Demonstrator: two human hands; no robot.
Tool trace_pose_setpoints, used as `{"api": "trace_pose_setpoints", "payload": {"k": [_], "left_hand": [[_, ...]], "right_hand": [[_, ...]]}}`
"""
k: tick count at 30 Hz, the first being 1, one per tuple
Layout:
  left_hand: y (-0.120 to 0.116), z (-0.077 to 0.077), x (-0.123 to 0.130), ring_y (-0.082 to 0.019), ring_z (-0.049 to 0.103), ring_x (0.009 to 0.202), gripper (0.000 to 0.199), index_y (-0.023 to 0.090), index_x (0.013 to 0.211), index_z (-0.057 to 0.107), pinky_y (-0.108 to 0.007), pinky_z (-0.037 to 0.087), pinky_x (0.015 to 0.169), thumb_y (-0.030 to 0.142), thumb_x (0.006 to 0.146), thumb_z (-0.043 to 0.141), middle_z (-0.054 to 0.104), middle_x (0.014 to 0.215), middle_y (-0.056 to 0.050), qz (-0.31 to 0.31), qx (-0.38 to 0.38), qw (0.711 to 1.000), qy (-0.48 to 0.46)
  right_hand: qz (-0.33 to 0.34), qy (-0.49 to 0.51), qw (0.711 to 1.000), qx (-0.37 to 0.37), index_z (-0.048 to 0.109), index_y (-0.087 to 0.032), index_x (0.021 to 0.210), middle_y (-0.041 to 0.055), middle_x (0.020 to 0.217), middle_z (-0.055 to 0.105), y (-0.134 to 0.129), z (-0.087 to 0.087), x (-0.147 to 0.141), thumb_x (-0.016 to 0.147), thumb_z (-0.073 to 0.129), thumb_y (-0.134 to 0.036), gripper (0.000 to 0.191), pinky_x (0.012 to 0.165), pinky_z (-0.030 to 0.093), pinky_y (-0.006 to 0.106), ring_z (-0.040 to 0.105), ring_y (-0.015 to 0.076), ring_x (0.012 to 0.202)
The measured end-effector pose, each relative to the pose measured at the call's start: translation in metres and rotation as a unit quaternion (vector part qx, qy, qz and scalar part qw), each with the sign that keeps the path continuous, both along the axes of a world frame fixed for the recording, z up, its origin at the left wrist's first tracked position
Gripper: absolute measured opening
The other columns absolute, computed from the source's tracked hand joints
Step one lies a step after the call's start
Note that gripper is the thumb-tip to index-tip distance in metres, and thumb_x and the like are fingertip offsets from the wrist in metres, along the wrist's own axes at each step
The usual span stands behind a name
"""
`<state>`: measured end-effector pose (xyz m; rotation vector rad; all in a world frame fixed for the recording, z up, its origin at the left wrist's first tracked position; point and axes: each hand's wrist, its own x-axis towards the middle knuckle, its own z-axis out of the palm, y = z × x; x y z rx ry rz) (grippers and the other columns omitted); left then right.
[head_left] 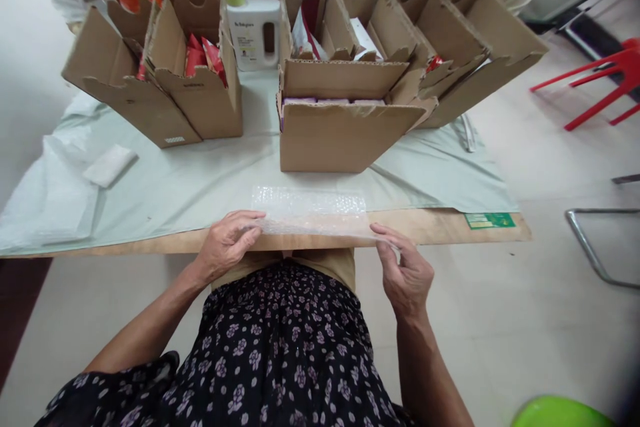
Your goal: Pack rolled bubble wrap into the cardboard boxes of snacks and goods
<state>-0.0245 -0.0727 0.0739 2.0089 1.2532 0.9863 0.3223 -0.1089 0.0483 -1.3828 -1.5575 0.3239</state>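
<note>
A clear sheet of bubble wrap (313, 203) lies along the front edge of the table, its near edge lifted a little. My left hand (233, 240) pinches the sheet's left corner between thumb and fingers. At the opposite corner, my right hand (403, 267) grips the near edge, with thumb and forefinger closed on it. The near edge is drawn out between both hands. Just beyond the sheet stands an open cardboard box (345, 140) with purple packs inside, only their tops showing.
More open cardboard boxes (215, 107) line the back, some holding red packets. A white jug (255, 33) with a green cap stands between them. Folded bubble wrap (55, 193) and a small white packet (111, 165) lie at left. A red stool (607, 77) is at right.
</note>
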Motion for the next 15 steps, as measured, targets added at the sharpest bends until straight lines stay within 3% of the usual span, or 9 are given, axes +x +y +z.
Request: {"api": "trace_pose_setpoints", "payload": {"k": [3,7,11,15], "left_hand": [[0.002,0.003,-0.001,-0.024,0.075,0.106,0.012,0.021,0.098,0.074,-0.041,0.058,0.096,0.030,0.094,0.066,0.081,0.113,-0.008,-0.008,-0.049,0.998,0.032],[0.007,-0.006,0.002,-0.021,0.071,0.081,0.018,0.021,0.088,0.073,-0.034,0.056,0.077,0.033,0.093,0.059,0.077,0.086,-0.004,0.044,-0.110,0.991,0.059],[0.021,-0.013,0.007,-0.018,0.068,0.077,0.021,0.021,0.088,0.071,-0.029,0.052,0.073,0.035,0.092,0.057,0.076,0.084,-0.002,0.124,-0.132,0.982,0.050],[0.034,-0.019,0.011,-0.017,0.063,0.069,0.016,0.022,0.079,0.067,-0.030,0.050,0.072,0.031,0.089,0.059,0.069,0.072,0.000,0.167,-0.117,0.966,0.159]], "right_hand": [[-0.019,0.024,0.998,-0.046,0.075,-0.024,0.100,0.0042,0.101,0.081,0.007,0.004,-0.001,0.098,0.066,-0.030,0.012,0.092,0.061,0.038,0.077,0.0213,0.096],[-0.050,0.039,0.994,-0.089,0.075,-0.022,0.093,0.0032,0.086,0.079,0.023,-0.005,-0.004,0.094,0.068,-0.041,0.021,0.078,0.061,0.035,0.075,0.0204,0.079],[-0.075,0.016,0.992,-0.095,0.073,-0.021,0.093,0.0060,0.091,0.079,0.047,-0.016,-0.006,0.094,0.065,-0.049,0.029,0.085,0.058,0.039,0.073,0.0231,0.086],[-0.081,-0.122,0.984,-0.101,0.072,-0.022,0.088,0.0071,0.085,0.077,0.065,-0.026,-0.005,0.096,0.060,-0.048,0.029,0.089,0.051,0.042,0.068,0.0245,0.083]]}}
